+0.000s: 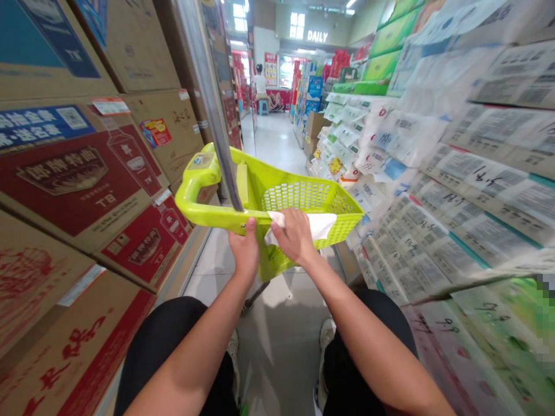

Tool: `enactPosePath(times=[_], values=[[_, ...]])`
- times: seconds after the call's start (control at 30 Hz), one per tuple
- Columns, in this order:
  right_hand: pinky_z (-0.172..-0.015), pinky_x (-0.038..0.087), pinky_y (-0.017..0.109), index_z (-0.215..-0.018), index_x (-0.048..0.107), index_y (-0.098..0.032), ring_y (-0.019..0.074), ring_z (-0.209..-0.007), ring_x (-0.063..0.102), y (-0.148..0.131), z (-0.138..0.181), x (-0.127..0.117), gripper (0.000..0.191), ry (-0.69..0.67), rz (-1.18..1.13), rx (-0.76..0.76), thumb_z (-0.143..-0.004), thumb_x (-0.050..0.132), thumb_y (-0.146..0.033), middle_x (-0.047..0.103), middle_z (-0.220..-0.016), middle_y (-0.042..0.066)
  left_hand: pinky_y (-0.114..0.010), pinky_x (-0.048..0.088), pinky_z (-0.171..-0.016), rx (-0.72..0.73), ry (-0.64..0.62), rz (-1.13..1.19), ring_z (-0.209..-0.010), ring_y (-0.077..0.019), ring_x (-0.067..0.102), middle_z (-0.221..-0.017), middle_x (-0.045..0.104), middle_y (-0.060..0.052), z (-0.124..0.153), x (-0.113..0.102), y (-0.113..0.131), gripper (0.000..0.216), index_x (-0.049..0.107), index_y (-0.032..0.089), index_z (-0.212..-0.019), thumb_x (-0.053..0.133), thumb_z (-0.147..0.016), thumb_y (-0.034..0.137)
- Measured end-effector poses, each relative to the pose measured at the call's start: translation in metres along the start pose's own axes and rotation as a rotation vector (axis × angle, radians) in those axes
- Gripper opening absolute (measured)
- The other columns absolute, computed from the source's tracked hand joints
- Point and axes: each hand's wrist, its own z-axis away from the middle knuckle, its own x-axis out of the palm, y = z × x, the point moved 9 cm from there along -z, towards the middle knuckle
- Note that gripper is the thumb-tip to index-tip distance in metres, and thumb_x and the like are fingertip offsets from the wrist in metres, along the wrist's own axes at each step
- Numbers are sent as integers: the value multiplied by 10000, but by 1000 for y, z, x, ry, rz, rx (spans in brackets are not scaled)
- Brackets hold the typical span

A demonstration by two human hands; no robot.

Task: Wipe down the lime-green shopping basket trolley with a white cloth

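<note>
A lime-green plastic shopping basket (299, 193) with perforated sides stands in front of me, its thick looped handle end (195, 214) to the left. A metal pole (217, 110) rises through that end. My left hand (246, 251) grips the near side of the basket below the pole, thumb up against the rim. My right hand (295, 234) presses a white cloth or tissue (323, 225) onto the near rim and side, fingers folded over the edge. Part of the white piece hangs out beyond the fingers. The inside bottom of the basket is mostly hidden.
Stacked cardboard boxes (78, 173) line the left side. On the right are piled packs of paper goods (433, 225) with handwritten prices. The tiled aisle floor (277, 138) runs ahead to a person in a white top (260, 84) by a blue stool (263, 106).
</note>
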Motion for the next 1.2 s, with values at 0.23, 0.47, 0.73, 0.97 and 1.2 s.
enactPosePath(times=[0.23, 0.47, 0.73, 0.97, 1.2], values=[[-982, 397, 412, -1322, 567, -207, 295, -1112, 562, -20, -5, 4, 461, -106, -21, -108, -1089, 338, -532, 655, -1194, 122, -392, 541, -998, 4, -4, -44, -1092, -284, 719, -1124, 754, -173, -8, -7, 0, 595, 719, 106, -1104, 687, -860, 648], [-1013, 379, 447, -1202, 636, -172, 309, -1057, 540, 101, 21, -7, 527, -105, 335, 63, -1093, 252, -518, 639, -1074, 139, -388, 530, -1041, 34, 27, 30, -1162, -278, 701, -1205, 745, -157, -33, -22, -3, 629, 705, 120, -1162, 645, -883, 680], [-1095, 359, 508, -1295, 616, -143, 328, -1151, 534, 81, 18, -7, 560, -25, 186, 52, -1090, 264, -527, 647, -1204, 170, -396, 556, -988, 5, 21, 40, -1139, -298, 715, -1203, 751, -176, -17, -12, -3, 626, 717, 116, -1168, 670, -872, 666], [-1110, 392, 478, -1476, 494, -97, 317, -1232, 520, -48, -4, -4, 627, 9, -161, -139, -1080, 305, -544, 612, -1339, 181, -402, 584, -892, -46, -34, -20, -961, -283, 749, -1041, 780, -167, 0, 0, -7, 583, 746, 103, -1029, 690, -857, 658], [-1120, 405, 491, -1550, 433, -123, 325, -1270, 521, -13, 6, 4, 621, -56, -72, -149, -1070, 364, -509, 591, -1402, 182, -389, 576, -939, -8, -23, -5, -1037, -278, 737, -1120, 768, -154, -17, -15, -2, 609, 736, 108, -1116, 661, -881, 665]])
